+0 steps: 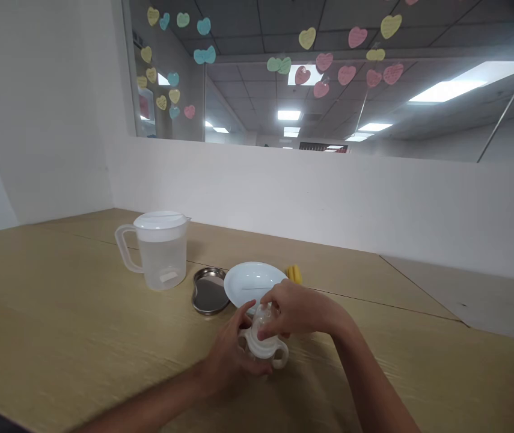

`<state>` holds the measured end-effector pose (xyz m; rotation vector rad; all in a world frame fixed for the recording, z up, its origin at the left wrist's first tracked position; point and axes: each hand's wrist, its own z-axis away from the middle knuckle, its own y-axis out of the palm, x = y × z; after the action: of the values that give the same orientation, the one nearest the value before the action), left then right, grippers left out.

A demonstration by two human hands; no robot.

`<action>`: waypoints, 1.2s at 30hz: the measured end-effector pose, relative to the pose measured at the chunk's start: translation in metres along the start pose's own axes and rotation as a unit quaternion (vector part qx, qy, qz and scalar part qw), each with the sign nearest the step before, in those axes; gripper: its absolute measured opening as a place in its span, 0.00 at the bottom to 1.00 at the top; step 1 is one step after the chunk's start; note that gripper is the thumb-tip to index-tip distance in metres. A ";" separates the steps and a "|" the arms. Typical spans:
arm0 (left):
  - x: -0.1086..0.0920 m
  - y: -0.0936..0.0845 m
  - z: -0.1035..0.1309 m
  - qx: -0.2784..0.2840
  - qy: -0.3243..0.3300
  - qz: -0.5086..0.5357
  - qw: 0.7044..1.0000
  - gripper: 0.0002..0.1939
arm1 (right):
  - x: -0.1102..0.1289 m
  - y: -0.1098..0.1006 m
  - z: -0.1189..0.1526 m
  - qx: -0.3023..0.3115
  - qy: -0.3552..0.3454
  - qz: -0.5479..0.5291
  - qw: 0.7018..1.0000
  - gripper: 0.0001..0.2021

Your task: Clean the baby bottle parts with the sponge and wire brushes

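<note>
A baby bottle [263,350] with two whitish side handles is at the front middle, just before the white bowl. My left hand [228,356] is wrapped around its left side and lower part. From above and to the right, my right hand [302,308] grips the clear dome-shaped cap [262,317] on top, thumb in front and fingers behind. The cap sits at the bottle's collar; whether it is fastened or loose I cannot tell. Most of the bottle's body is hidden by my left hand.
Behind my hands stands the white bowl [250,278]. To its left are a steel kidney dish [210,300] and a lidded plastic pitcher [163,258]. A yellow object [294,274] is partly hidden behind my right hand. A white wall [247,186] rises behind the table [103,337].
</note>
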<state>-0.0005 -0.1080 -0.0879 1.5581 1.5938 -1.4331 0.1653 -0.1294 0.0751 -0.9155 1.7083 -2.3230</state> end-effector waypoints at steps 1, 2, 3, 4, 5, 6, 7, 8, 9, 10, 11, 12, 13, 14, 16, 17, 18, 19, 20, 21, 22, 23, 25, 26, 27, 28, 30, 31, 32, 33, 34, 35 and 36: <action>0.000 0.000 0.000 0.001 0.005 0.001 1.000 0.56 | 0.001 0.001 0.001 -0.012 -0.002 0.018 1.000 0.15; -0.001 -0.001 0.000 0.001 0.012 0.000 1.000 0.55 | 0.003 0.002 0.002 -0.026 -0.006 0.038 0.999 0.15; -0.002 -0.001 0.000 0.001 0.019 -0.005 1.000 0.55 | 0.004 0.002 0.003 -0.038 -0.010 0.057 0.998 0.15; -0.003 -0.001 0.000 0.002 0.026 -0.012 1.000 0.54 | 0.005 0.003 0.003 -0.046 -0.013 0.071 0.996 0.15; -0.005 -0.001 0.001 0.004 0.031 -0.018 0.999 0.54 | 0.006 0.003 0.004 -0.048 -0.013 0.080 0.996 0.16; -0.006 -0.002 0.001 0.005 0.036 -0.025 0.999 0.54 | 0.006 0.004 0.004 -0.047 -0.012 0.084 0.995 0.16; -0.008 -0.002 0.001 0.007 0.040 -0.030 0.999 0.54 | 0.006 0.003 0.005 -0.045 -0.008 0.084 0.995 0.17; -0.009 -0.002 0.001 0.009 0.043 -0.035 0.998 0.55 | 0.005 0.003 0.005 -0.041 -0.005 0.082 0.996 0.18; -0.010 -0.003 0.001 0.010 0.045 -0.039 0.998 0.55 | 0.005 0.003 0.005 -0.038 -0.002 0.079 0.996 0.20; -0.011 -0.003 0.000 0.009 0.047 -0.044 0.998 0.55 | 0.004 0.002 0.005 -0.037 0.000 0.076 0.996 0.21; -0.011 -0.004 0.000 0.006 0.047 -0.050 0.998 0.55 | 0.003 0.002 0.005 -0.035 0.002 0.075 0.997 0.21; -0.010 -0.004 -0.001 0.004 0.047 -0.055 0.997 0.55 | 0.003 0.001 0.005 -0.035 -0.004 0.074 0.997 0.21; -0.009 -0.005 -0.002 0.001 0.045 -0.057 0.997 0.55 | 0.002 0.001 0.005 -0.036 -0.018 0.071 0.997 0.19; -0.008 -0.005 -0.003 -0.002 0.044 -0.054 0.998 0.55 | 0.001 0.000 0.006 -0.037 -0.042 0.065 0.996 0.18; -0.004 -0.006 -0.004 -0.007 0.042 -0.039 0.998 0.55 | 0.000 -0.002 0.011 -0.047 -0.101 0.046 0.993 0.15; -0.002 -0.006 -0.005 -0.008 0.044 -0.030 0.999 0.55 | -0.001 -0.004 0.015 -0.056 -0.119 0.036 0.991 0.14; -0.001 -0.005 -0.004 -0.009 0.048 -0.024 0.999 0.55 | -0.002 -0.006 0.020 -0.069 -0.123 0.028 0.990 0.14; 0.000 -0.005 -0.004 -0.010 0.054 -0.021 0.998 0.55 | -0.004 -0.009 0.025 -0.087 -0.111 0.023 0.990 0.14; 0.000 -0.004 -0.004 -0.011 0.061 -0.021 0.998 0.55 | -0.006 -0.012 0.031 -0.110 -0.091 0.016 0.990 0.16; 0.000 -0.003 -0.003 -0.013 0.069 -0.023 0.997 0.54 | -0.009 -0.016 0.036 -0.136 -0.071 0.005 0.988 0.18; -0.001 -0.002 -0.002 -0.017 0.079 -0.024 0.996 0.53 | -0.013 -0.020 0.041 -0.161 -0.056 -0.010 0.985 0.19; -0.001 -0.002 -0.002 -0.020 0.087 -0.026 0.996 0.52 | -0.018 -0.023 0.044 -0.186 -0.044 -0.031 0.981 0.20; -0.003 -0.001 -0.001 -0.023 0.100 -0.032 0.994 0.51 | -0.030 -0.027 0.042 -0.226 -0.024 -0.065 0.972 0.19; -0.004 -0.001 -0.001 -0.022 0.101 -0.037 0.994 0.50 | -0.036 -0.027 0.037 -0.239 -0.014 -0.074 0.968 0.18; -0.005 -0.001 -0.001 -0.021 0.102 -0.044 0.994 0.48 | -0.043 -0.026 0.030 -0.245 -0.007 -0.075 0.966 0.19; -0.006 -0.001 -0.001 -0.019 0.102 -0.050 0.993 0.46 | -0.049 -0.024 0.020 -0.242 -0.003 -0.071 0.968 0.19; -0.006 -0.002 -0.001 -0.015 0.108 -0.063 0.992 0.41 | -0.061 -0.016 -0.005 -0.211 0.001 -0.071 0.975 0.19; -0.006 -0.002 -0.001 -0.015 0.113 -0.067 0.991 0.39 | -0.065 -0.011 -0.018 -0.183 0.000 -0.070 0.981 0.19; -0.005 -0.002 -0.001 -0.013 0.119 -0.069 0.990 0.38 | -0.069 -0.006 -0.030 -0.154 0.008 -0.066 0.986 0.18; -0.005 -0.002 -0.001 -0.012 0.125 -0.072 0.989 0.38 | -0.072 -0.001 -0.041 -0.128 0.015 -0.061 0.990 0.20; -0.005 -0.003 -0.001 -0.010 0.129 -0.074 0.989 0.38 | -0.074 0.004 -0.050 -0.105 0.012 -0.059 0.993 0.22; -0.005 -0.003 -0.001 -0.008 0.131 -0.077 0.988 0.37 | -0.076 0.008 -0.057 -0.080 0.004 -0.062 0.995 0.24; -0.005 -0.003 -0.001 -0.006 0.129 -0.080 0.988 0.37 | -0.078 0.011 -0.063 -0.064 -0.007 -0.063 0.996 0.25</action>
<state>-0.0015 -0.1083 -0.0817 1.6979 1.9121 -1.3412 0.1921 -0.0478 0.0226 -1.0879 1.8639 -2.2987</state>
